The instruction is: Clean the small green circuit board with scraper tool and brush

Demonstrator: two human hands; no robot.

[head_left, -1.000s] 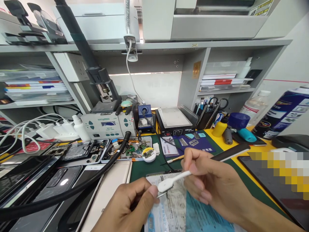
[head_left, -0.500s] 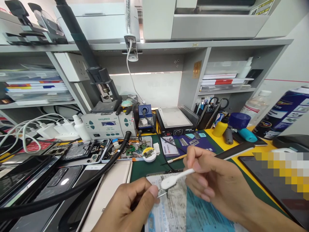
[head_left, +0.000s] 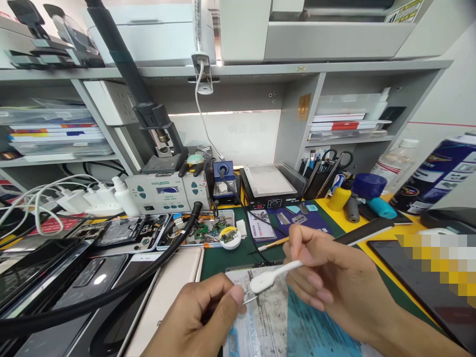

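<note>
My left hand (head_left: 208,315) pinches a small thin metal frame (head_left: 250,298) between thumb and forefinger; two narrow prongs stick out to the right and the rest is hidden by the fingers. My right hand (head_left: 334,277) is closed around a toothbrush (head_left: 262,281) with a white head and neck and a black-and-white handle that runs out behind the hand to the upper right. The toothbrush head is right at the metal frame's prongs; I cannot tell whether they touch. Below both hands lies a stained white and blue sheet (head_left: 269,317).
Phones (head_left: 89,282) and a thick black hose (head_left: 148,275) lie left. Behind them are a tray of circuit boards (head_left: 213,225), a round white tin (head_left: 230,240), a grey rework station (head_left: 169,191) and a hot plate (head_left: 269,181). Bottles (head_left: 340,196) and a dark tablet (head_left: 420,282) are right.
The toothbrush has shifted slightly to the right and its head has turned a little; my right hand moved with it. My left hand and the metal frame look almost still.
</note>
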